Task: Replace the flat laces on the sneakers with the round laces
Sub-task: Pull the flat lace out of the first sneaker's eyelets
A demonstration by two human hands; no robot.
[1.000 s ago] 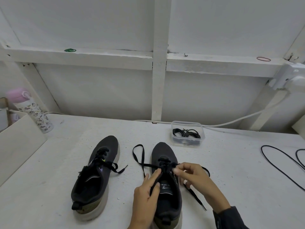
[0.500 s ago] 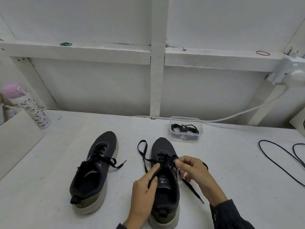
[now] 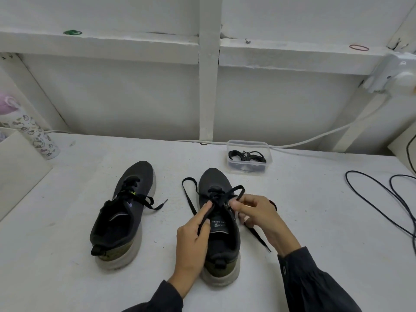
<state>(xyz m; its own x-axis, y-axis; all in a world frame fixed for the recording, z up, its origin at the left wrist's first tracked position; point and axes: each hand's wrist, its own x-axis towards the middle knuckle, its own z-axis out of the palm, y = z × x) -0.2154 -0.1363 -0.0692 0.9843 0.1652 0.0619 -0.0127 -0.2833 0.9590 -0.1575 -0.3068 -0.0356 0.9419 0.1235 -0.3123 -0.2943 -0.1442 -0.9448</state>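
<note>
The left hand (image 3: 193, 239) rests on the right sneaker (image 3: 221, 244), its fingers straight and the forefinger pressing the lace crossing. White writing on the tongue label (image 3: 217, 224) is too small to read. The right hand (image 3: 258, 212) pinches the flat lace (image 3: 189, 199), now drawn out further than half a second ago. Farther off on the white bench (image 3: 315, 210), the round laces (image 3: 247, 155) sit in a clear tub (image 3: 247, 143) beside the white boarded wall (image 3: 135, 97).
</note>
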